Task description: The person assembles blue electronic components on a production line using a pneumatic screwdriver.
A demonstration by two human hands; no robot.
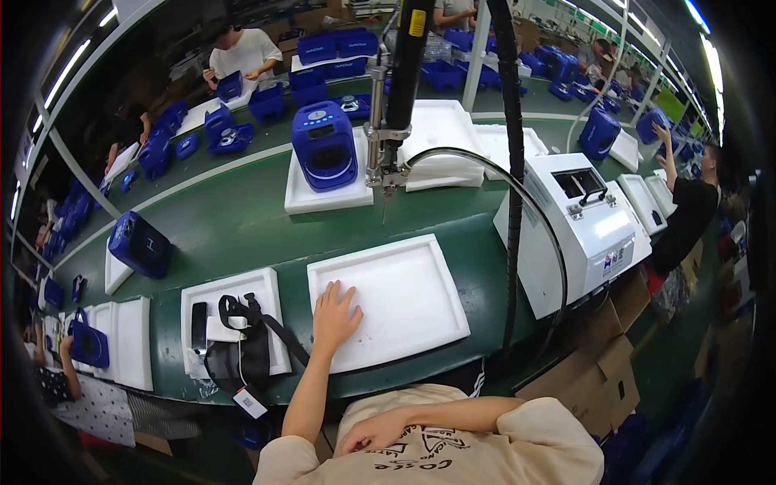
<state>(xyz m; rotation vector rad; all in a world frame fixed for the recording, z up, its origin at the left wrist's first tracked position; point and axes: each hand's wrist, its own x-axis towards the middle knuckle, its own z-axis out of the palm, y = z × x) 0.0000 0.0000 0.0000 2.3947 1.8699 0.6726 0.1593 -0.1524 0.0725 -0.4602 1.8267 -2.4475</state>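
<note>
My left hand [335, 315] lies flat with its fingers spread on a white foam tray [404, 283] in front of me. The tray has a raised rim and nothing stands in it. Held against my shirt, my right hand [377, 432] has its fingers curled in, and I see nothing in them. Above the tray's far side hangs an electric screwdriver [396, 121] with a thin bit pointing down. Beyond it, a blue boxy speaker [325, 145] stands upright on another foam tray [307, 198].
To the left, a foam tray [279, 356] carries a black strap bag [246, 352] and a phone [199, 327]. A white metal machine [533, 242] stands at right, with a black cable [509, 121] hanging beside it. Foam trays [440, 133] are stacked behind. Co-workers [242, 52] handle blue housings across the line.
</note>
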